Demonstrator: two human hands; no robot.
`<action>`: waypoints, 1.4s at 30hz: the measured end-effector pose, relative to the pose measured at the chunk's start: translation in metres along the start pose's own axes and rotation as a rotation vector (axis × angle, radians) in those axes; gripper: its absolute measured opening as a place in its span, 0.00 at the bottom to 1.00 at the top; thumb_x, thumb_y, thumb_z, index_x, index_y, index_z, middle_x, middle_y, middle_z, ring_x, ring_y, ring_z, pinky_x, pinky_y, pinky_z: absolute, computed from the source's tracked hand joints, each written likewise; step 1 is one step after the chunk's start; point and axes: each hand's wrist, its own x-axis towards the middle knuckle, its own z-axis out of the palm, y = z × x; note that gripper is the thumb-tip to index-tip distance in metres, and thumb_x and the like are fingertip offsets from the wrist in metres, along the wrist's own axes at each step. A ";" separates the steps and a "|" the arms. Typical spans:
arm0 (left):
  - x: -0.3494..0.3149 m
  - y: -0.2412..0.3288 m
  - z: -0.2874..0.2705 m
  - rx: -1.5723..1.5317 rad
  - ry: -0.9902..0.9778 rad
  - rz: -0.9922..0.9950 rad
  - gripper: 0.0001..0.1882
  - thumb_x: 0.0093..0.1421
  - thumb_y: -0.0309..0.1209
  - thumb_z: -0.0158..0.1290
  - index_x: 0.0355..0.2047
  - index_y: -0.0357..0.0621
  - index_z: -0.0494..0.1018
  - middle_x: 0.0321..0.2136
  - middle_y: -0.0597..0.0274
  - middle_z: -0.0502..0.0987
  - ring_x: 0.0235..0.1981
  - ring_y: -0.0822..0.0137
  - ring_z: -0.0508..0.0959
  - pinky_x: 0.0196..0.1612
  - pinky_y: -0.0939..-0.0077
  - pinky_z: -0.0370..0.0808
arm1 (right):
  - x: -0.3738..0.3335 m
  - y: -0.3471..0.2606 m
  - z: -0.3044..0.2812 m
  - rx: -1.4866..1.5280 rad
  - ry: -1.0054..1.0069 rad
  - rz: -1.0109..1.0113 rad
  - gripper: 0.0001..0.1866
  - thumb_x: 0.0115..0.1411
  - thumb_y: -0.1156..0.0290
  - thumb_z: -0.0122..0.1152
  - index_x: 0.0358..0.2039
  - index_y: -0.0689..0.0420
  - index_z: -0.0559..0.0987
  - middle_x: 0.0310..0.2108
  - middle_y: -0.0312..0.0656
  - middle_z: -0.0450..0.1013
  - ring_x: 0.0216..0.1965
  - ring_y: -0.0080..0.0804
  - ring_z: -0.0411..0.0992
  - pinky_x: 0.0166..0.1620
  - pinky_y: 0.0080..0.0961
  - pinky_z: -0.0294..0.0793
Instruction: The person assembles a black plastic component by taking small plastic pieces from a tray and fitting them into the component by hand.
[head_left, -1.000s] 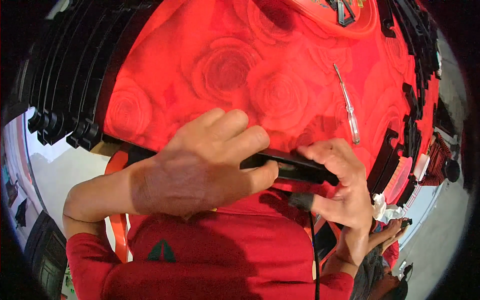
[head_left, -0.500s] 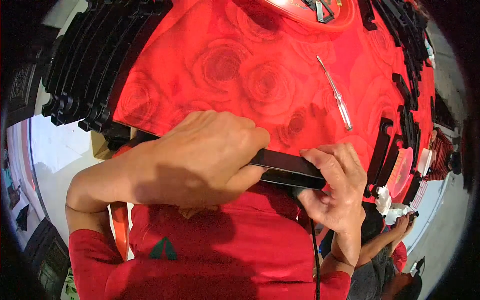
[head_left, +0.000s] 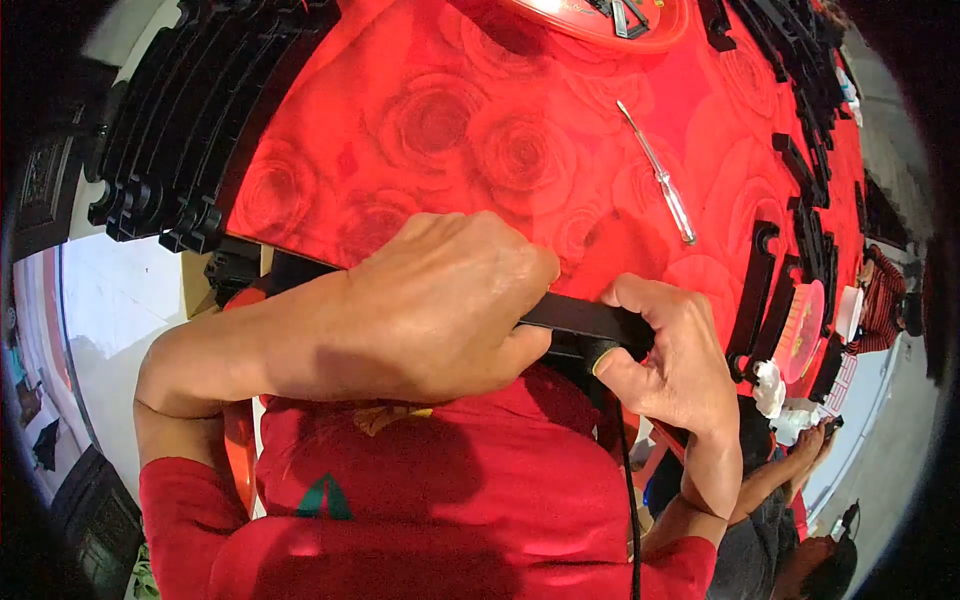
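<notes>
A long black plastic bar [head_left: 585,318] lies across both hands, close in front of my red shirt. My left hand [head_left: 455,305] is closed around its left end, knuckles up, hiding that end. My right hand [head_left: 680,345] grips the right end, fingers over the top and thumb pressed beside a short round black stub [head_left: 598,354] at the bar's underside. Below that stub a thin black cord [head_left: 627,480] hangs down; where it joins is hidden. On the red rose-patterned tablecloth [head_left: 430,130], beyond the hands, lies a screwdriver [head_left: 660,180] with a clear handle.
Long black plastic parts [head_left: 200,130] are stacked at the left table edge, and more [head_left: 755,290] lie along the right. A red tray [head_left: 640,40] with small parts stands at the far side. At right are a pink round basket [head_left: 800,330] and another person's arm [head_left: 775,480].
The bar has turned in my hands, and the round stub by my right thumb now shows. My right hand has shifted its grip. The whole view has moved slightly.
</notes>
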 end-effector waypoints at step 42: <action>0.016 -0.037 0.005 0.073 0.310 0.214 0.25 0.48 0.40 0.71 0.44 0.43 0.79 0.36 0.59 0.74 0.37 0.55 0.75 0.40 0.61 0.72 | 0.057 0.061 -0.022 0.586 0.809 -0.112 0.05 0.68 0.77 0.54 0.44 0.59 0.72 0.38 0.40 0.72 0.39 0.29 0.72 0.44 0.26 0.75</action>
